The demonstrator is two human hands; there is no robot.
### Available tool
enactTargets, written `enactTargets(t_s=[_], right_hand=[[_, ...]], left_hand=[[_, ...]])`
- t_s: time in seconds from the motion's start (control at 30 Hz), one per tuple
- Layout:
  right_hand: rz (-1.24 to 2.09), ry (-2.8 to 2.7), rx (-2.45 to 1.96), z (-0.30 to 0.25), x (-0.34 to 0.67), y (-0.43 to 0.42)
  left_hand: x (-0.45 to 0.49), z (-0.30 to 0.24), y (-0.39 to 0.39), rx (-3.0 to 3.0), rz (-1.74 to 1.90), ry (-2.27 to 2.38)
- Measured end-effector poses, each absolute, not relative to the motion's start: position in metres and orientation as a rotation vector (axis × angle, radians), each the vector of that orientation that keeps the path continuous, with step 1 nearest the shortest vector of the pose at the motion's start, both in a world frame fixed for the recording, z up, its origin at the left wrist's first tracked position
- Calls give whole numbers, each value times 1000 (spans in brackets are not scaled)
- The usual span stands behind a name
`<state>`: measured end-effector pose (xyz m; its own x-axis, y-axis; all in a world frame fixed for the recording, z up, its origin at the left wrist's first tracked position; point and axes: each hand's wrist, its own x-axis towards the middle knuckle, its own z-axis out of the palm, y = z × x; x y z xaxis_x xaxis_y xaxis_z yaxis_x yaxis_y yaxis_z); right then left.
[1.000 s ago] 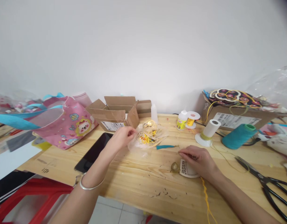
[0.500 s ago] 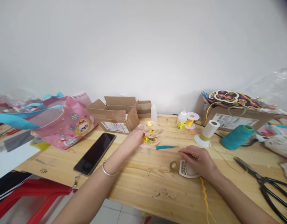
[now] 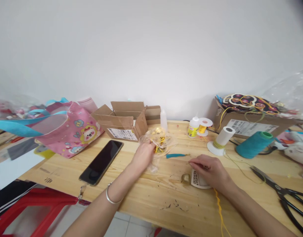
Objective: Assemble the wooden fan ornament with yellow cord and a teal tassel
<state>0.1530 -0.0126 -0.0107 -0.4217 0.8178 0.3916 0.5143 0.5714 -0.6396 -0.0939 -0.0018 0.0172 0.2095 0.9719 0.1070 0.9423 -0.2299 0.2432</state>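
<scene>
My left hand (image 3: 144, 155) reaches into a clear plastic bag (image 3: 169, 140) that holds shiny yellow cords (image 3: 160, 144); its fingertips are hidden there. My right hand (image 3: 207, 168) is closed in a pinch, thumb against forefinger, and whatever sits between the tips is too small to name. Below that hand is a pale fan-shaped piece with a cut-out lattice (image 3: 196, 179), partly covered by the palm. A twisted yellow cord (image 3: 218, 205) trails from under it toward the table's front edge. Between the hands lies a teal tassel (image 3: 175, 156), with a brass-coloured ring (image 3: 185, 178) beside the fan-shaped piece.
Black scissors (image 3: 277, 187), a teal thread cone (image 3: 253, 144) and a white spool (image 3: 224, 138) stand or lie at right. A glue bottle (image 3: 192, 127) is at the back. Leftward are a phone (image 3: 102, 163), an open carton (image 3: 121, 123) and a pink bag (image 3: 74, 131).
My left hand has shifted slightly down and toward me at the plastic bag, and the bag looks more spread out. My right hand keeps its pinch. The view has turned a little.
</scene>
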Motion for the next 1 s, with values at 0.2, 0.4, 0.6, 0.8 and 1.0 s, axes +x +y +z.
enactTargets(t_s=[0.2, 0.4, 0.6, 0.8, 1.0], right_hand=[[570, -2098, -1064, -9, 154, -12], [614, -2095, -1071, -10, 153, -13], [869, -1810, -1211, -11, 152, -10], [1142, -1464, -1315, -3, 153, 0], [1287, -1394, -1249, -1, 152, 10]], left_hand=[[-63, 21, -28, 2583, 224, 1993], [-41, 23, -53, 2572, 441, 1735], [-22, 23, -39, 2053, 853, 1283], [-11, 16, 9, 1035, 1006, 1050], [-5, 4, 22, 648, 997, 831]])
